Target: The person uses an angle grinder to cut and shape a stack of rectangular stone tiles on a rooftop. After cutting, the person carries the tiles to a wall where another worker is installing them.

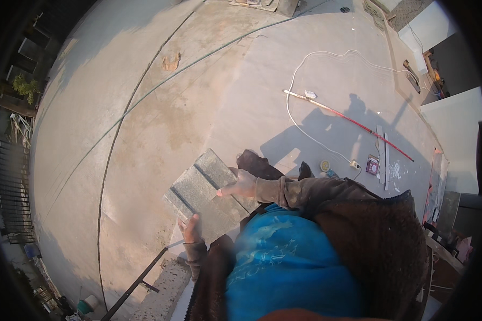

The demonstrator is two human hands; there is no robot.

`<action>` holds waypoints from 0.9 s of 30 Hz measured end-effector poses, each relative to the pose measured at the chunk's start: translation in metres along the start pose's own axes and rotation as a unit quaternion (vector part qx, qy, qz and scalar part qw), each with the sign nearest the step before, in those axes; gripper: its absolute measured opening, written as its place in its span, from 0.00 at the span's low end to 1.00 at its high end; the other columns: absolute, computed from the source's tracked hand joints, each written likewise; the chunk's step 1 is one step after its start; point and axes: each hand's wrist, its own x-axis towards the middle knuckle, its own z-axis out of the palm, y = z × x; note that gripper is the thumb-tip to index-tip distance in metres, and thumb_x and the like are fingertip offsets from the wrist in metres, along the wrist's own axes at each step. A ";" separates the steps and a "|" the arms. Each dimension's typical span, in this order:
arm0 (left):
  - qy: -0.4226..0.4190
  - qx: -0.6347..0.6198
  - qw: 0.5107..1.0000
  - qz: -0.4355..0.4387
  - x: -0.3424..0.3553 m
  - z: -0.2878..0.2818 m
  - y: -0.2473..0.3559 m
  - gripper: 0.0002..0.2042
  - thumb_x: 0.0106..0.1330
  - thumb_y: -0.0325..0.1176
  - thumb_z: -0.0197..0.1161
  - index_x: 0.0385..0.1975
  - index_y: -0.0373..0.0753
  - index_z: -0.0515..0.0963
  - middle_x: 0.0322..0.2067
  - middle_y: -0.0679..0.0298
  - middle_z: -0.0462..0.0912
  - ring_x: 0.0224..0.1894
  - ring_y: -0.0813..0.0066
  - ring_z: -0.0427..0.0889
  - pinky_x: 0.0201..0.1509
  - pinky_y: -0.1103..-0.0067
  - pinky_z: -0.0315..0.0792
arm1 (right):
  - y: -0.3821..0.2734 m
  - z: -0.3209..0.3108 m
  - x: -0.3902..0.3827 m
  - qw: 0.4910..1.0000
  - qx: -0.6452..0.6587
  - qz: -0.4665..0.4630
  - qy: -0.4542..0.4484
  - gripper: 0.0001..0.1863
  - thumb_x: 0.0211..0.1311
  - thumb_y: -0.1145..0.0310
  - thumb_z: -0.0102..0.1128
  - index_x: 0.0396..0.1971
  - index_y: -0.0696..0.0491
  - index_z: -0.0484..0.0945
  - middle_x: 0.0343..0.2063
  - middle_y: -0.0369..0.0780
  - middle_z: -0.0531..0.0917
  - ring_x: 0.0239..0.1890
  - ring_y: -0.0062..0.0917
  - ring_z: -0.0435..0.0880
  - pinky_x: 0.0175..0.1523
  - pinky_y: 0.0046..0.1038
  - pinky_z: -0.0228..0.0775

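A grey slab-like piece with dark grooves across its face (201,188) is held tilted in front of my body. My right hand (242,184) grips its right side, thumb lying on the face and the other fingers mostly hidden. At the lower left edge, my left hand (189,230) holds the piece with its fingertips showing at the rim; part of that hand is behind it. The slab's material is not plain from here. A dark shoe (258,163) shows just past my right hand.
Over the pale concrete ground run a green hose (166,80) and a white cable (290,96) ending near a socket block (354,163). A red and white pole (353,122), narrow strips (383,155) and a purple box (373,165) lie to the right. A dark metal rail (139,281) stands lower left.
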 end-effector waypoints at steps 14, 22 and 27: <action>-0.107 -0.045 0.993 0.019 0.437 0.090 0.170 0.34 0.68 0.52 0.61 0.65 0.33 0.65 0.57 0.52 0.74 0.59 0.56 0.74 0.65 0.63 0.69 | -0.249 -0.122 0.355 0.990 -0.071 -0.077 0.093 0.42 0.54 0.52 0.73 0.60 0.64 0.67 0.52 0.50 0.80 0.57 0.38 0.78 0.63 0.33 0.68; -0.162 0.056 0.983 0.059 0.710 0.196 0.308 0.37 0.68 0.56 0.61 0.67 0.32 0.63 0.60 0.51 0.72 0.61 0.55 0.72 0.66 0.62 0.66 | -0.382 -0.184 0.587 0.984 -0.047 -0.086 0.151 0.45 0.53 0.55 0.75 0.63 0.65 0.63 0.53 0.50 0.78 0.56 0.33 0.78 0.60 0.33 0.69; -0.182 0.086 0.979 0.026 0.862 0.288 0.370 0.37 0.64 0.53 0.65 0.64 0.29 0.66 0.57 0.51 0.73 0.58 0.58 0.75 0.62 0.64 0.70 | -0.488 -0.248 0.665 0.968 -0.067 -0.026 0.242 0.52 0.51 0.45 0.72 0.68 0.62 0.59 0.62 0.56 0.71 0.66 0.43 0.70 0.69 0.38 0.63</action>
